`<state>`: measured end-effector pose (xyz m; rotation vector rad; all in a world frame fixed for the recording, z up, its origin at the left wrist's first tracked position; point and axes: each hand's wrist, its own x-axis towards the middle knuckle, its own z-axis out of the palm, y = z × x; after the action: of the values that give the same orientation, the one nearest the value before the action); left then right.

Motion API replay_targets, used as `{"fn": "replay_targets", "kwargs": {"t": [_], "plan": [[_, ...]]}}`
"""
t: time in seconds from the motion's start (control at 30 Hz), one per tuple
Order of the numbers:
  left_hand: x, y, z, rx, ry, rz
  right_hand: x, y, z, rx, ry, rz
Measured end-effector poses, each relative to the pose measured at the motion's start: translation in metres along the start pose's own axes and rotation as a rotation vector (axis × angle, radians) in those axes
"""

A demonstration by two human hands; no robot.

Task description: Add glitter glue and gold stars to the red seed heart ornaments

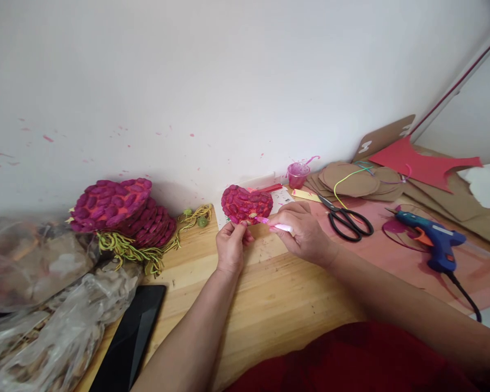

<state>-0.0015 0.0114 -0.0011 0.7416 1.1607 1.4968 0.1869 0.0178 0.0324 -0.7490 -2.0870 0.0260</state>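
A heart-shaped piece (247, 204) covered in magenta oval lumps rests at the wall side of the wooden table. My left hand (231, 247) pinches its lower edge between thumb and fingers. Closed around a short white-handled paintbrush (283, 227) is my right hand (304, 231); the brush's pink tip touches or nearly touches the piece's lower edge, beside a pale unpainted spot. Under the piece lies a paint-marked white sheet (221, 215). A small plastic cup (298, 177) stained with pink paint stands behind my right hand.
At left, similar magenta pieces (112, 204) are stacked with yellow-green cords, near plastic bags (65, 321) and a black flat object (133, 332). Right of me lie black-handled scissors (349, 220), a blue glue gun (439, 239) with its cord, and cardboard shapes (347, 179). A paint-spattered wall (212, 81) rises behind.
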Motion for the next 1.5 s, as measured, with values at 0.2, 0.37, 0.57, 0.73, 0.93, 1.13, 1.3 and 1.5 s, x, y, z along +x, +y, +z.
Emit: {"fn": "replay_targets", "kwargs": {"t": [0.2, 0.37, 0.57, 0.73, 0.93, 1.13, 1.3, 1.5], "plan": [[-0.0004, 0.0020, 0.0008, -0.010, -0.002, -0.006, 0.0008, 0.0015, -0.0028, 0.024, 0.043, 0.042], [-0.0015, 0.0023, 0.0004, -0.004, -0.014, -0.004, 0.0001, 0.0045, 0.0004, 0.097, 0.070, 0.127], [-0.0015, 0.0025, 0.0006, -0.009, -0.013, -0.002, -0.0010, 0.0066, 0.0029, 0.184, 0.115, 0.213], [-0.0023, 0.0035, 0.0013, -0.004, -0.009, 0.001, -0.0008, 0.0031, 0.0027, 0.175, 0.106, 0.196], [-0.0026, 0.0035, 0.0007, -0.004, -0.011, -0.001, -0.0003, 0.0031, 0.0022, 0.178, 0.132, 0.227], [-0.0017, 0.0022, 0.0004, -0.008, -0.007, 0.002, -0.0001, 0.0007, 0.0020, 0.172, 0.125, 0.213], [-0.0019, 0.0026, 0.0013, -0.012, -0.004, -0.001, -0.0011, 0.0024, 0.0031, 0.171, 0.134, 0.228], [-0.0026, 0.0036, 0.0013, -0.008, -0.007, 0.004, -0.0007, 0.0005, 0.0031, 0.165, 0.124, 0.219]]}}
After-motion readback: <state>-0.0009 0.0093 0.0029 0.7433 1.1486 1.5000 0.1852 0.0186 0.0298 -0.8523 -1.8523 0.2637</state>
